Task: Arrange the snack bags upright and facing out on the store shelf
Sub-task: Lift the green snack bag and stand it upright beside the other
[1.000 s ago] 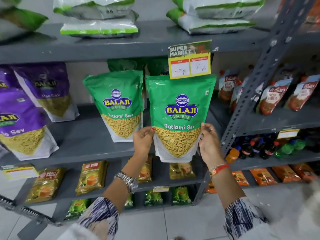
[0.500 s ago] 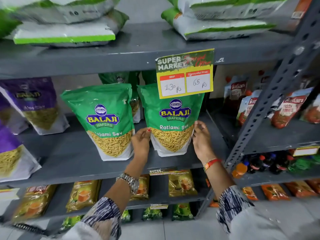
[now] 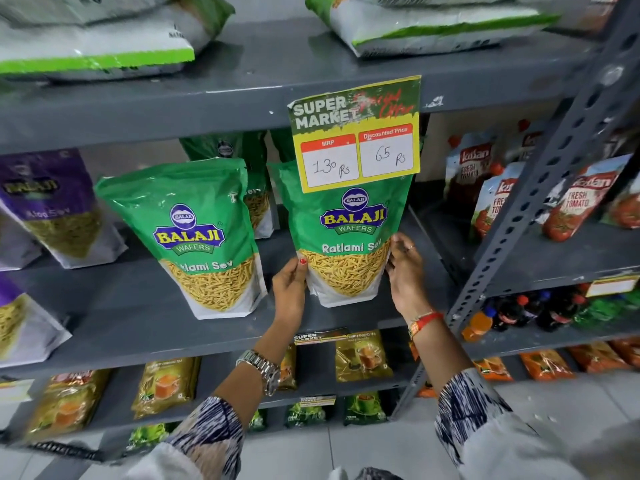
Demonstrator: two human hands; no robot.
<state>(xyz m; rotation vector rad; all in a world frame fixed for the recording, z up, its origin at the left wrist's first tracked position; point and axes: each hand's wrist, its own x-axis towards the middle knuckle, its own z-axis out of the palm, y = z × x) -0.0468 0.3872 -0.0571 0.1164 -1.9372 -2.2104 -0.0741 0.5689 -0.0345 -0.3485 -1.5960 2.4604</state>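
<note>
A green Balaji Ratlami Sev bag (image 3: pixel 346 237) stands upright on the grey middle shelf (image 3: pixel 156 323), its front facing out. My left hand (image 3: pixel 289 289) grips its lower left edge and my right hand (image 3: pixel 403 268) grips its lower right edge. A second green Ratlami Sev bag (image 3: pixel 194 233) stands upright to its left, facing out. Behind these two, further green bags (image 3: pixel 239 150) are partly hidden. Purple Aloo Sev bags (image 3: pixel 52 206) stand at the far left of the same shelf.
A yellow price tag (image 3: pixel 356 136) hangs from the shelf above and covers the held bag's top. White-green sacks (image 3: pixel 433 26) lie on the top shelf. A perforated grey upright (image 3: pixel 540 199) separates tomato ketchup pouches (image 3: pixel 581 199) at right. Tea packets (image 3: pixel 362 355) fill lower shelves.
The held bag has gone from in front of the shelf edge back onto the shelf, both hands moving with it. It now stands on the shelf beside the other green bag.
</note>
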